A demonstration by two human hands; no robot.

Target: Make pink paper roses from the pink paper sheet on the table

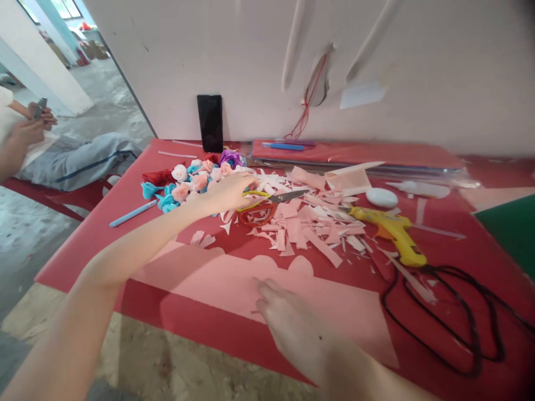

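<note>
My left hand [234, 190] reaches over the scrap pile, fingers closed at the yellow-and-red-handled scissors [288, 196]. Their blades point right across the scraps. A long pink paper strip [200, 278] lies along the near side of the table, with rounded bumps on its far edge. On its middle rests my right hand [280, 312], fingers stretched to the left and slightly bent; the fingertips are blurred. Beyond my left forearm sits a cluster of paper roses [199, 181] in pink, white, blue, red and purple. Pink and white paper scraps [296, 223] spread right of the scissors.
A yellow glue gun [393, 228] with a looped black cord [472, 334] lies at right. Near it are a white oval object [382, 197] and a small bottle [422, 189]. A phone [210, 122] leans on the back panel. Another person's hands [35, 122] hold something at far left.
</note>
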